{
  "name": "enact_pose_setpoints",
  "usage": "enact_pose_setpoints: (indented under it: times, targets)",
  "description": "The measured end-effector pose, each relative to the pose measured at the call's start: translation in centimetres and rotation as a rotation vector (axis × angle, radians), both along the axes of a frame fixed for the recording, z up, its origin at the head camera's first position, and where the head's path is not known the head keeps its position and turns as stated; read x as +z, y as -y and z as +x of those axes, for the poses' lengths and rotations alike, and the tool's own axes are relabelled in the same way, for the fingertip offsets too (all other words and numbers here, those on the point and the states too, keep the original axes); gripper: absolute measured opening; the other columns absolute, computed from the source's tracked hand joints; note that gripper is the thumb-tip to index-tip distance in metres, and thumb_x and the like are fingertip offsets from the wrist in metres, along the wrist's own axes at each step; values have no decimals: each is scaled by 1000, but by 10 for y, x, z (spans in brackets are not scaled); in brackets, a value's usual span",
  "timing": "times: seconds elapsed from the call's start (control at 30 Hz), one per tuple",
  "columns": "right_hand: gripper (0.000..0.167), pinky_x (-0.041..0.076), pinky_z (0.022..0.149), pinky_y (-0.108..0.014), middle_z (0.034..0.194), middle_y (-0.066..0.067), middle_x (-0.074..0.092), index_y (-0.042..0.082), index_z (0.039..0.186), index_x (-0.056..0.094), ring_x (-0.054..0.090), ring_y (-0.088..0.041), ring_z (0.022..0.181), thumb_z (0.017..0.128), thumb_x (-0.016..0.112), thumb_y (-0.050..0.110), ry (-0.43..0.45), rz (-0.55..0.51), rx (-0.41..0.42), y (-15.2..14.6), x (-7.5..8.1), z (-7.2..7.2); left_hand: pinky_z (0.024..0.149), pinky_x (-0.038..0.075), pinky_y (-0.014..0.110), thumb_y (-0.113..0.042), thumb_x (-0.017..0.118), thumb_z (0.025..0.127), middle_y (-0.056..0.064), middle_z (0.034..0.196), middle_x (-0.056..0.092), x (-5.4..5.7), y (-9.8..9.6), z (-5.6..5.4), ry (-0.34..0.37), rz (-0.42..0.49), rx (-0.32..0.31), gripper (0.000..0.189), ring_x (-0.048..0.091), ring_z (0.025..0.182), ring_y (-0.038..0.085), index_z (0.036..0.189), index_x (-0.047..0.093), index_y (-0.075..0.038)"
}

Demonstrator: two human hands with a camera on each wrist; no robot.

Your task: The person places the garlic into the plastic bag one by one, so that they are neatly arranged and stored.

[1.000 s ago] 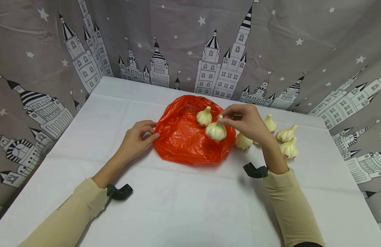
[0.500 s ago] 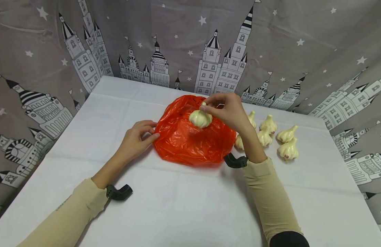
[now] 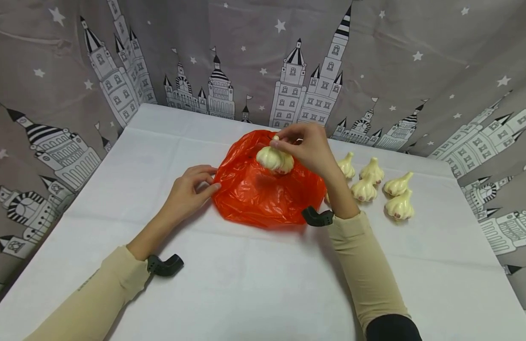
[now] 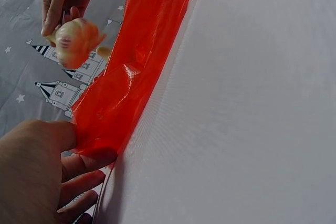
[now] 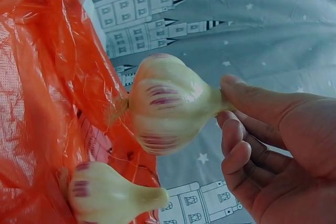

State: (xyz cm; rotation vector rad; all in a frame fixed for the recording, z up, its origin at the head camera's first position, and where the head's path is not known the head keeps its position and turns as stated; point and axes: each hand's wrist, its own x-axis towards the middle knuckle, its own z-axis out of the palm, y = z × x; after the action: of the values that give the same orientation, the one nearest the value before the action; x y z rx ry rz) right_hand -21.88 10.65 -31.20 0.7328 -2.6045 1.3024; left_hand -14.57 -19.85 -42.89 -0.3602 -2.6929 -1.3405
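A red plastic bag (image 3: pixel 263 199) lies spread with its mouth open in the middle of the table. My left hand (image 3: pixel 188 192) pinches the bag's left rim between thumb and index finger, the other fingers loosely spread (image 4: pixel 79 187). Above the bag, my right hand (image 3: pixel 309 147) holds a garlic bulb (image 5: pixel 168 103) by its stem, root end away from the palm. The bulb is pale with purple streaks. Beneath it, a second garlic bulb (image 5: pixel 105 195) rests in the bag, partly hidden by the held one in the head view.
To the right of the bag, several more garlic bulbs (image 3: pixel 364 190) lie on the white tablecloth (image 3: pixel 245 284). One of them is mostly covered by the right forearm. A grey curtain (image 3: pixel 254 57) printed with castles and stars hangs behind the table.
My right hand has carried the garlic bulb left and away from me, from the bag's right part to above the bulb inside, slowing lately. The left hand stays at the rim.
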Motion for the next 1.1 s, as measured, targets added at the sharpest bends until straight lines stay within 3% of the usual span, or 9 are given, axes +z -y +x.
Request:
enact_pose_setpoints:
  times: [0.4,0.6,0.8,0.87,1.03,1.1]
  targets:
    - [16,53,65,-20,83,-9,75,5,97,82,68,-18,74,90,86,20,13,9,-98,21,-14,-15,117,45,59,-12,73,98,18,142,65,2,0,2,16,23,0,15,47,145,38,87,71,-4]
    - [17,45,61,-21,83,-7,75,7,98,83,62,-17,71,91,85,23,-5,83,-153,26,-20,-21,119,43,59,-13,74,98,18,141,66,1,0,1,-1,14,0,14,48,145,37,87,72,-4]
    - [18,45,61,-27,84,-6,78,9,100,84,64,-19,70,92,84,25,-37,124,-185,31,-26,-24,120,42,60,-12,74,98,17,140,67,0,1,-1,-21,15,-8,14,48,145,37,86,72,-5]
    - [17,48,73,-30,84,-5,79,9,99,84,65,-19,71,92,83,25,-38,139,-180,33,-28,-24,120,42,60,-12,74,98,17,140,67,0,1,-1,-20,14,-10,13,48,145,37,86,72,-5]
    - [17,49,88,-38,92,-7,81,7,101,84,69,-21,83,94,82,23,-17,185,-158,37,-35,-23,120,41,60,-12,74,98,18,140,67,2,0,-1,-10,14,-12,13,48,145,37,87,72,-4]
    - [18,51,82,-38,94,-7,81,7,101,84,69,-22,87,95,81,24,-1,204,-155,39,-37,-23,120,41,60,-12,74,98,18,140,67,1,0,0,-4,20,-14,13,48,145,37,88,73,-4]
